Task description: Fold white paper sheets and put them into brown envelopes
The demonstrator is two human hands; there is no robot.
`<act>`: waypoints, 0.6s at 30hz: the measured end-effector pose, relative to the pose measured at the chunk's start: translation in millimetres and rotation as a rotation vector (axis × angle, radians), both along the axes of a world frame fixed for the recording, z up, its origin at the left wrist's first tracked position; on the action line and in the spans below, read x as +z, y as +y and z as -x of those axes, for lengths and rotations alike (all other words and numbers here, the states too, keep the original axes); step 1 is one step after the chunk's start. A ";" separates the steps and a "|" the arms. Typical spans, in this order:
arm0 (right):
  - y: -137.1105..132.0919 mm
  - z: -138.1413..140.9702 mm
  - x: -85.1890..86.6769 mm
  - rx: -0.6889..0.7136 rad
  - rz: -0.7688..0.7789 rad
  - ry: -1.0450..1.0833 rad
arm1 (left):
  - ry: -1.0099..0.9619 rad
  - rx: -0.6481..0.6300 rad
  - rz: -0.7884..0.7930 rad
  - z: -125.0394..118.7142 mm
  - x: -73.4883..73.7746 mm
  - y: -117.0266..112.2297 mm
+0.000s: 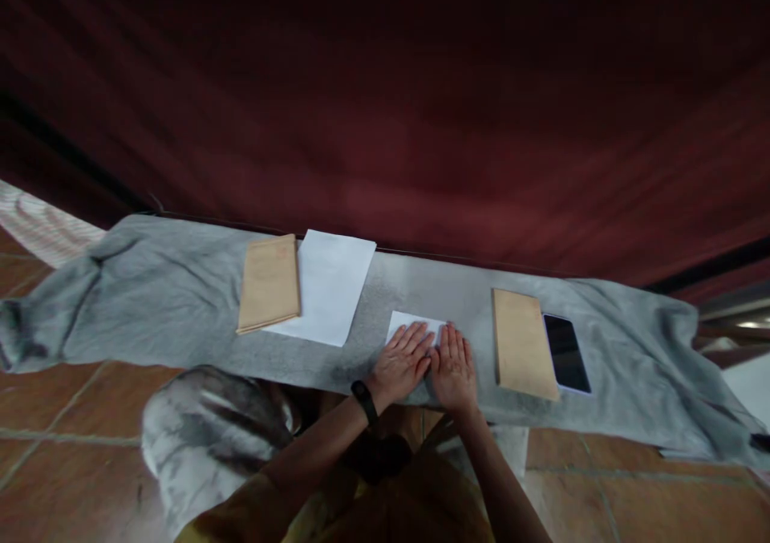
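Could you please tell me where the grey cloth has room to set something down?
Bare cloth lies between the large paper and right packet, beyond the small paper, and left of the left packet. Crowded: left hand beside right hand, phone beside right packet.

1. Small paper (pixel 402 318), dial centre: white.
2. Large sheet (pixel 334 286), 10 o'clock: white.
3. Folded paper stack (pixel 269 282), between 9 and 10 o'clock: tan.
4. Flat packet (pixel 524 346), 3 o'clock: tan.
5. Phone (pixel 567 354), 3 o'clock: black screen, pale violet edge.
6. Cloth (pixel 442 290) beneath: grey.
7. Backdrop (pixel 397 118), 12 o'clock: dark red.
8. Floor tiles (pixel 78 479), 8 o'clock: terracotta, paler joints.
9. Trousers (pixel 201 439), 8 o'clock: mottled white and grey.
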State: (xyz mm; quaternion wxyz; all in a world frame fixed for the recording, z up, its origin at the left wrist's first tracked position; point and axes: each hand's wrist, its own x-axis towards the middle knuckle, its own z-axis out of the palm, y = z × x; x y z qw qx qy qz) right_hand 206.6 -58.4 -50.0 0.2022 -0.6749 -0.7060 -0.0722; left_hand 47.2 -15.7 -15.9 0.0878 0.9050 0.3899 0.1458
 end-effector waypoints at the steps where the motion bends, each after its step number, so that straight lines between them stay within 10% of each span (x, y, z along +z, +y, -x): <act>1: -0.4 -0.5 0.0 0.004 0.003 0.003 | 0.003 -0.004 0.006 0.6 0.3 -0.7; 18: -10.0 10.4 10.2 0.013 0.038 0.031 | 0.069 -0.069 -0.023 20.6 7.7 -2.4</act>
